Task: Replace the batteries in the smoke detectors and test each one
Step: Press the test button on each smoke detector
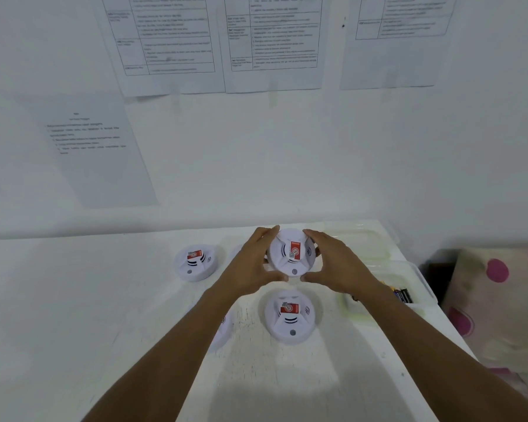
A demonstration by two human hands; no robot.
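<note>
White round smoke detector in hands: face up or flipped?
Face up: white round smoke detector shows its red sticker and grey button.

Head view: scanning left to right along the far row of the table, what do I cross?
detector on the table → left hand → held detector → right hand → battery tub → spotted cushion
</note>
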